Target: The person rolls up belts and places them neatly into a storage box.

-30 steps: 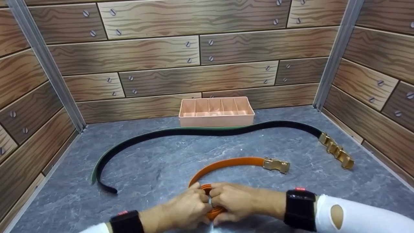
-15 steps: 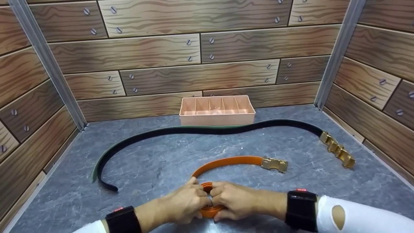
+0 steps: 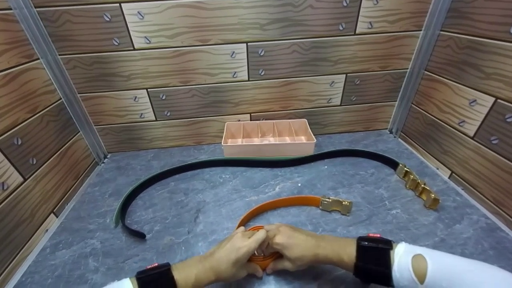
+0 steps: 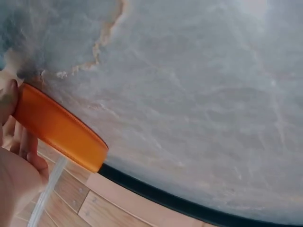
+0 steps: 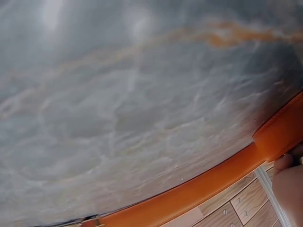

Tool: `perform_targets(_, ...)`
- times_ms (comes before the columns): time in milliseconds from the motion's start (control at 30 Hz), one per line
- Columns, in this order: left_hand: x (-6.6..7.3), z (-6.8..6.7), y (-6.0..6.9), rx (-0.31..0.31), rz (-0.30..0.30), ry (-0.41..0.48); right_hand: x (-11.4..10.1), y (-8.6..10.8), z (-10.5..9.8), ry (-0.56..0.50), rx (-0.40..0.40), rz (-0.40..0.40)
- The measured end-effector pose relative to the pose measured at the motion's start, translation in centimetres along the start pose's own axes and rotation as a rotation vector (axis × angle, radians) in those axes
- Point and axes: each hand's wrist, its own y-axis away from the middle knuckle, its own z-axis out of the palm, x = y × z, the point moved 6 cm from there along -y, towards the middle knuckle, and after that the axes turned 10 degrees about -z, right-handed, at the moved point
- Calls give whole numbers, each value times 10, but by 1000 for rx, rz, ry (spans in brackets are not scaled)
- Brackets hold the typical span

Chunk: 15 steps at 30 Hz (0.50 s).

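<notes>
An orange belt is coiled at the near middle of the table, its coil (image 3: 262, 261) between both hands. Its loose end (image 3: 286, 202) curves up and right to a gold buckle (image 3: 336, 205). The left hand (image 3: 236, 254) grips the coil's left side, and the right hand (image 3: 294, 248) grips its right side; their fingers meet over the centre and hide part of it. In the left wrist view, fingers hold the orange coil (image 4: 61, 127) at the left edge. The right wrist view shows fingertips against the coil (image 5: 281, 130), the strap (image 5: 189, 194) running away from it.
A black and green belt (image 3: 256, 162) arcs across the table behind the hands, with several gold buckle pieces (image 3: 417, 186) at its right end. Behind it stands a pink divided box (image 3: 268, 150) near the back wall. Wood-patterned walls (image 3: 200, 64) enclose the grey tabletop (image 3: 180, 208).
The orange belt's buckle has shifted slightly left. The left hand's fingers have moved over the coil's centre toward the right hand, covering more of the opening.
</notes>
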Motion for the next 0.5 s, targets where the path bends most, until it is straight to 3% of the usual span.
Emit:
perform_targets(167,-2,-1,1,-129,65,23,1,2,-2,-19,-55,-45)
perform_targets(267,-1,-1,1,-147,81,36,2,3,-4,-23,-88,-40)
perform_targets(500,5,-1,3,20,-8,28,-4,0,-4,24,-87,6)
